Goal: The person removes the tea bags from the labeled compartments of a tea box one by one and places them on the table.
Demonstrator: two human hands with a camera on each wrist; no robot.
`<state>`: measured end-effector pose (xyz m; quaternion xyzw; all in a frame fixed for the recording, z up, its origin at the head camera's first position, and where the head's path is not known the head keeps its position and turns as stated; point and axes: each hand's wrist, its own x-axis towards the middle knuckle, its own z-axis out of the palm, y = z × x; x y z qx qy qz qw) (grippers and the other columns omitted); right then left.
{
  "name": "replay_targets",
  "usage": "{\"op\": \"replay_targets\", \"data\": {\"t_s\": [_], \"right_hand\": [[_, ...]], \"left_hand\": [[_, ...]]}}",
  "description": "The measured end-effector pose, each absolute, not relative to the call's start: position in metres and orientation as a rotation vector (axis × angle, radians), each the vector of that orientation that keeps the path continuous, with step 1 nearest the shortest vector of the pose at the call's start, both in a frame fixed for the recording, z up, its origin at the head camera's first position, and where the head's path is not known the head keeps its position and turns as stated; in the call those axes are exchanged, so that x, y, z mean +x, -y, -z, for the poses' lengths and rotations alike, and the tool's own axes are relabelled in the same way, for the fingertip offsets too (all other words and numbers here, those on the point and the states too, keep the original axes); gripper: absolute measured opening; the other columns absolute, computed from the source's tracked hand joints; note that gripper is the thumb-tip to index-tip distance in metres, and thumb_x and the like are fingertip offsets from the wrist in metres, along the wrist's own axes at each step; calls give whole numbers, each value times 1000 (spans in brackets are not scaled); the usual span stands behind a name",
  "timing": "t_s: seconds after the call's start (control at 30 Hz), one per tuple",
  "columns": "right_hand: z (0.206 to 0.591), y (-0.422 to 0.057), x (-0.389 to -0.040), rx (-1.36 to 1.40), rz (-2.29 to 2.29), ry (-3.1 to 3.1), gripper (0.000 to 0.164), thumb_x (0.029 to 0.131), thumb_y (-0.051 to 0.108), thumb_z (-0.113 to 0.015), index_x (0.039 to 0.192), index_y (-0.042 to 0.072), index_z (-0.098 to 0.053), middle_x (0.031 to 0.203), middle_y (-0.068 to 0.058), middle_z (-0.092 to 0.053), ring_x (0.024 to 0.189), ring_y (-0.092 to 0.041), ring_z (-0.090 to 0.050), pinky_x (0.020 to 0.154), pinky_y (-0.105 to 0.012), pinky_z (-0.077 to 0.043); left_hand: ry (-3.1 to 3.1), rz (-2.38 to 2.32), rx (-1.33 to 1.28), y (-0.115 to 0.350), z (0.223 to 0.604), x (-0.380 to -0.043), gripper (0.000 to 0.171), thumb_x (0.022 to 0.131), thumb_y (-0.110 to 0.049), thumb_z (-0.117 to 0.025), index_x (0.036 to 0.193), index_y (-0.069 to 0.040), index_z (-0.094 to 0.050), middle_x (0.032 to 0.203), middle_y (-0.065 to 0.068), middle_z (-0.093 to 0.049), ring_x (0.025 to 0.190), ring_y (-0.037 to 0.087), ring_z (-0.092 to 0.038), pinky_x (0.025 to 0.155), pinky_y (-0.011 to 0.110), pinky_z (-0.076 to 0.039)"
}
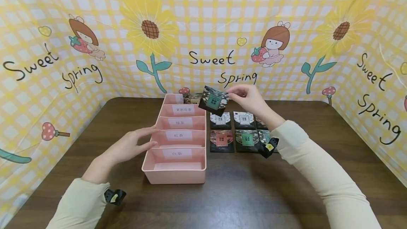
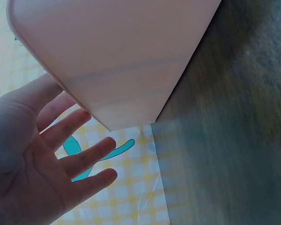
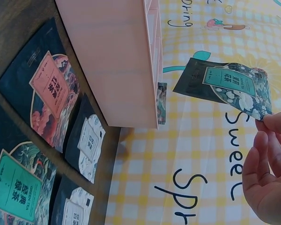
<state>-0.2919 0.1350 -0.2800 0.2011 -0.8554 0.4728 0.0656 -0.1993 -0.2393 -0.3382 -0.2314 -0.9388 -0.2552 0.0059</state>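
My right hand [image 1: 249, 98] pinches a dark tea sachet [image 1: 214, 99] by its corner, between thumb and fingers. The sachet has a green label and white flowers, and it hangs tilted over the back right side of the pink divided box [image 1: 173, 177]. In the right wrist view the same sachet [image 3: 229, 84] is above the box's rim level. My left hand [image 1: 133, 142] rests at the box's left rim, thumb and fingertips at the edge; its other fingers [image 2: 89, 157] are spread loosely beside the wall. Another sachet [image 1: 192, 98] stands in the rearmost compartment.
Right of the box lie two rows of tea sachets, among them a red-labelled one [image 1: 222, 140], a green-labelled one [image 1: 247, 140] and white ones [image 1: 220, 119]. Paper labels [image 1: 177, 153] mark the compartments. A yellow checked cloth [image 1: 203, 27] hangs behind the brown table [image 1: 241, 193].
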Motion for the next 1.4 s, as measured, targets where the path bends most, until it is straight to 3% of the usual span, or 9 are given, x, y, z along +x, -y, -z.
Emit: {"op": "replay_targets", "data": {"t_s": [0.27,0.47,0.8,1.03,1.23,1.4], "right_hand": [[283,-147,-284,578,-1405,2614,21,91,22,-62,106,9,-69,103,-7,-67,72,-8,-54,61,-22,-44],[288,-152,-280,609,-1439,2614,21,91,19,-61,106,7,-69,89,-4,-66,62,-8,-48,54,-22,-41],[294,-159,-271,619,-1412,2651,21,91,18,-60,105,5,-68,92,-16,-67,65,-7,-53,60,-21,-45],[298,-164,-264,626,-1380,2661,19,90,17,-62,104,6,-69,79,3,-66,63,-7,-50,58,-22,-44],[300,-167,-257,629,-1381,2690,20,91,19,-61,105,7,-68,95,-14,-67,67,-8,-52,60,-22,-45],[303,-168,-252,633,-1389,2708,19,91,20,-62,104,8,-69,95,-12,-68,71,-7,-55,62,-22,-47]], "left_hand": [[2935,794,-727,240,338,-200,48,91,-25,-60,134,-4,-50,137,20,-50,129,39,-43,105,55,-36],[2930,804,-724,239,338,-198,48,91,-25,-60,133,-4,-50,137,20,-50,129,39,-43,105,55,-36],[2924,805,-729,239,338,-198,47,91,-24,-60,133,-4,-51,137,20,-50,129,39,-44,105,55,-36],[2932,798,-719,239,339,-199,48,91,-24,-60,133,-3,-50,136,20,-51,129,39,-44,105,55,-36],[2932,798,-718,239,338,-198,47,91,-23,-60,133,-3,-51,136,21,-51,129,39,-44,105,55,-36],[2926,797,-719,239,338,-197,47,91,-24,-61,132,-3,-51,136,21,-50,129,40,-44,104,56,-36]]}}
